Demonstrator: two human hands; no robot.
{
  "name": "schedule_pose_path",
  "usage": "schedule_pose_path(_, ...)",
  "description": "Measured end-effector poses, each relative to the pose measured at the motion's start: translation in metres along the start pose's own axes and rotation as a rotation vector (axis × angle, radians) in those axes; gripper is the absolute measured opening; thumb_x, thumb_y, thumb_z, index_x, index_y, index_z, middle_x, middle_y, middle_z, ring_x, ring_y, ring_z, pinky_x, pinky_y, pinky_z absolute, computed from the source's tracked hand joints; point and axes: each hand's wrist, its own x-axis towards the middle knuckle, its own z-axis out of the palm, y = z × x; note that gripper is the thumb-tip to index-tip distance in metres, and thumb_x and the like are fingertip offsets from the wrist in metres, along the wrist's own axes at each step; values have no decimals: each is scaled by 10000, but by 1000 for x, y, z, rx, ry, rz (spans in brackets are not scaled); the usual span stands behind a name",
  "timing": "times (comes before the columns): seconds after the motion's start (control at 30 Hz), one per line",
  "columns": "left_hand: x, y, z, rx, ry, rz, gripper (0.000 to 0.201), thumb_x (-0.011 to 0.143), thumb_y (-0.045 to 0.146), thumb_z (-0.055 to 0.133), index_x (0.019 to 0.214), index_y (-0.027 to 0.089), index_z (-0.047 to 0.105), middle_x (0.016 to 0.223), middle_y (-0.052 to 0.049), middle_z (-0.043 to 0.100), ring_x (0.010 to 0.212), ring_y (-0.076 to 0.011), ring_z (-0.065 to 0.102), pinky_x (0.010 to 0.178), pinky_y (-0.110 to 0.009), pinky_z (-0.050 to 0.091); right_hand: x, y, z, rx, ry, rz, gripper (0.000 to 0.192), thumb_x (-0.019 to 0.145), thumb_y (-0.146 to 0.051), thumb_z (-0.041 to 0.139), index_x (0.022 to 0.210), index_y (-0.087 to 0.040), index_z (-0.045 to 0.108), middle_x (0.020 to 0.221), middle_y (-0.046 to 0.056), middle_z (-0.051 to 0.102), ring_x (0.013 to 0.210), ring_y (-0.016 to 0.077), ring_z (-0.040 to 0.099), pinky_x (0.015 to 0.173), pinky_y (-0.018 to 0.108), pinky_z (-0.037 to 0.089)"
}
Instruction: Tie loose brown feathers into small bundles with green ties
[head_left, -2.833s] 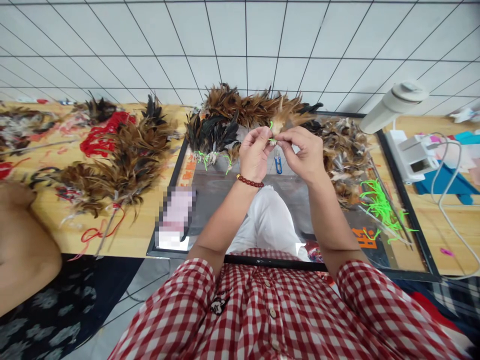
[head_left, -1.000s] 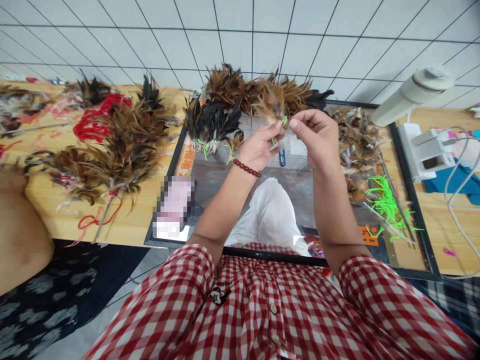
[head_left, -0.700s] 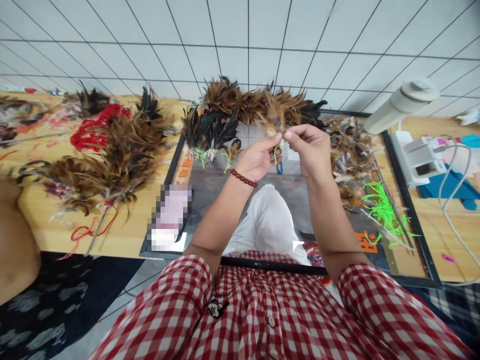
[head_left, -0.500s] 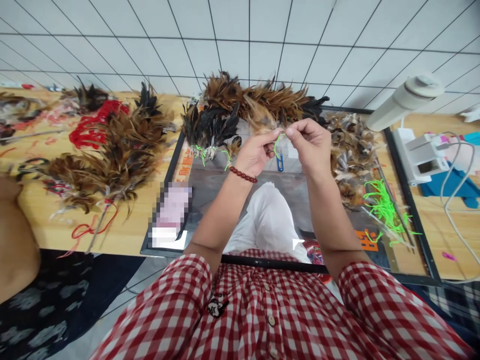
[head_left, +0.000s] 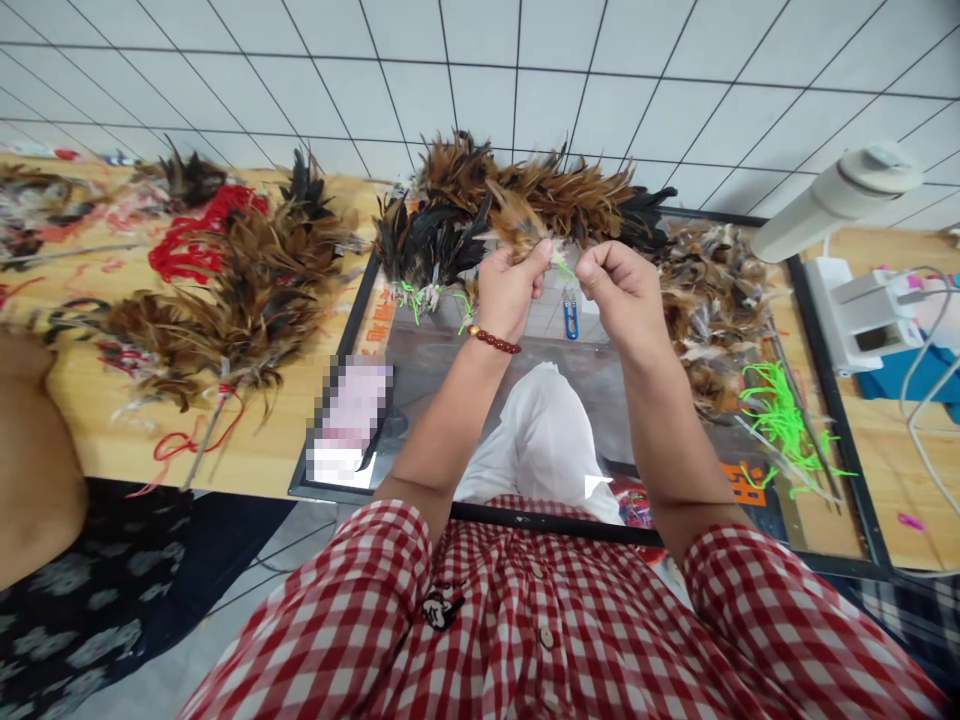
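Note:
My left hand, with a red bead bracelet on its wrist, pinches a small bunch of brown feathers at the quill ends. My right hand is closed on a thin green string that runs from the quills, drawn to the right. Both hands hover above a black-framed glass panel. Small blue snips lie on the glass just below my hands.
Tied feather bunches and a long brown feather heap lie behind my hands. Loose feathers and green strings sit right. Feathers with red cord cover the wooden table left. A white lamp stands right. Another person's arm is at far left.
My hands have drawn slightly apart, pulling the green string taut between them. The feather bunch now tilts up to the left in my left hand.

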Motion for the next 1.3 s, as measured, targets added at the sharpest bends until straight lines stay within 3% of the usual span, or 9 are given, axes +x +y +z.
schedule_pose_path(0.2, -4, 14, -2, -244, -65, -58, 263, 994, 110, 652, 745, 140, 573, 583, 58, 551, 466, 2, 424, 457, -156, 299, -1, -8, -9, -15, -62, 47, 510, 864, -679, 769, 733, -206, 632, 627, -38, 494, 615, 112, 408, 619, 303, 302)
schedule_pose_path(0.37, -2, 11, -3, -201, 38, -78, 232, 958, 106, 693, 768, 156, 569, 587, 71, 566, 484, -8, 454, 483, -154, 332, 3, -10, -14, 373, 77, 42, 406, 899, -595, 769, 813, -241, 588, 870, 5, 651, 622, 109, 478, 632, 305, 368)
schedule_pose_path(0.43, 2, 7, -4, -180, 42, -94, 242, 889, 137, 780, 760, 163, 577, 596, 77, 564, 489, -8, 456, 489, -152, 332, 5, -12, -22, 410, 82, 43, 468, 887, -678, 727, 813, -271, 508, 770, -23, 565, 551, 113, 385, 573, 306, 356)
schedule_pose_path(0.53, 5, 5, -5, -194, 33, -98, 239, 849, 166, 817, 758, 166, 596, 615, 71, 572, 494, -8, 464, 488, -147, 335, 7, -14, -37, 377, 197, -21, 474, 907, -715, 678, 809, -297, 474, 619, -73, 277, 500, 123, 176, 506, 298, 272)
schedule_pose_path(0.6, 5, 5, -4, -217, 24, -143, 243, 850, 194, 817, 752, 168, 597, 611, 70, 558, 488, -8, 452, 484, -144, 334, 6, -13, -42, 279, 268, -93, 403, 870, -644, 776, 833, -303, 563, 624, -67, 316, 514, 125, 212, 509, 298, 261)
schedule_pose_path(0.7, 0, 7, 0, -264, -27, -297, 248, 871, 214, 792, 737, 167, 590, 614, 65, 545, 476, -14, 433, 499, -154, 362, 3, -4, -35, -72, 171, -205, 366, 792, -546, 892, 1022, -302, 744, 712, -31, 515, 608, 140, 431, 592, 315, 388)
schedule_pose_path(0.83, -12, 7, 7, -310, -88, -469, 234, 915, 209, 726, 729, 164, 591, 618, 54, 552, 487, -30, 460, 553, -182, 418, 2, 14, -20, -310, -15, -289, 425, 907, -620, 749, 1225, -341, 783, 743, -8, 578, 759, 192, 589, 786, 399, 524)
schedule_pose_path(1.03, -22, 3, 12, -342, -134, -566, 201, 897, 234, 736, 754, 171, 609, 595, 54, 554, 483, -46, 467, 564, -209, 419, 5, 23, -24, -369, 7, -399, 365, 960, -605, 692, 1200, -357, 812, 760, -12, 577, 737, 160, 582, 743, 352, 513)
schedule_pose_path(1.3, -23, -2, 12, -347, -151, -643, 151, 867, 203, 700, 758, 178, 598, 598, 46, 569, 522, -74, 513, 609, -242, 450, 3, 17, -28, -350, -82, -368, 275, 966, -577, 691, 1049, -358, 833, 780, -10, 586, 749, 155, 577, 737, 342, 503)
